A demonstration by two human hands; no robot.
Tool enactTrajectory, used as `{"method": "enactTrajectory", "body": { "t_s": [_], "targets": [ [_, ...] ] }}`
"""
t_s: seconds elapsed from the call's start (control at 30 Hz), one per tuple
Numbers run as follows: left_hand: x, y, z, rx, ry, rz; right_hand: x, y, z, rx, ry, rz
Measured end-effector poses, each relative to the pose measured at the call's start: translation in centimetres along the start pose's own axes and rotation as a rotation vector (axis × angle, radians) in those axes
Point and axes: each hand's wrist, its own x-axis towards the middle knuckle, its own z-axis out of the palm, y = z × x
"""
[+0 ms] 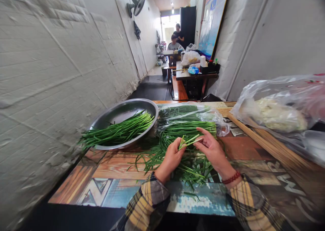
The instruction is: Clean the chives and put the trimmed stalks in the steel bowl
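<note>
In my left hand (172, 157), closed in a grip, are a few garlic chives (190, 142) with their pale stem ends pointing right. The thumb and a finger of my right hand (212, 152) pinch at those ends, while its index finger is raised. Just beyond both hands lies a thick bunch of garlic chives (186, 128), partly inside a clear plastic bag (203, 113). Loose green leaves (194, 173) are scattered on the table under my hands. To the left, a wide metal basin (122, 105) holds more chives (124, 129), their leaf tips hanging over its rim.
Long wooden skewers (264, 139) and a clear bag with pale food (276, 114) lie on the right of the patterned table (122, 190). A white wall (50, 71) runs along the left. Two people (175, 41) are at a farther table.
</note>
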Motion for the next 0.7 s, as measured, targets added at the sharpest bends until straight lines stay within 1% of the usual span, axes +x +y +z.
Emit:
{"method": "enactTrajectory", "body": {
  "t_s": [0.13,0.2,0.23,0.27,0.33,0.4,0.43,0.47,0.6,0.7],
  "targets": [
    [0.1,-0.5,-0.1,-0.002,0.040,-0.006,0.4,-0.6,-1.3,0.168,0.234,0.003],
    [0.2,-0.8,-0.1,-0.031,0.049,-0.023,0.5,-1.1,-2.2,0.296,0.319,-0.001],
    [0.2,-1.0,0.0,-0.049,0.055,-0.032,0.5,-1.3,-2.7,0.352,0.329,-0.003],
    [0.3,-1.1,0.0,-0.066,0.063,-0.039,0.4,-1.5,-3.0,0.387,0.312,-0.003],
    [0.4,-1.3,0.0,-0.096,0.074,-0.048,0.1,-1.7,-3.5,0.358,0.200,0.002],
    [0.4,-1.4,0.0,-0.116,0.076,-0.052,-0.1,-1.8,-3.4,0.211,0.051,-0.025],
    [0.4,-1.4,0.0,-0.122,0.073,-0.055,-0.2,-1.7,-3.3,0.105,0.008,-0.066],
    [0.4,-1.3,0.0,-0.124,0.066,-0.058,-0.2,-1.6,-3.2,-0.015,-0.006,-0.123],
    [0.2,-0.8,0.0,-0.112,0.024,-0.064,0.0,-1.1,-2.5,-0.509,0.061,-0.394],
    [0.1,-0.4,0.0,-0.086,-0.010,-0.054,0.0,-0.8,-2.2,-0.778,-0.010,-0.538]
  ]
}}
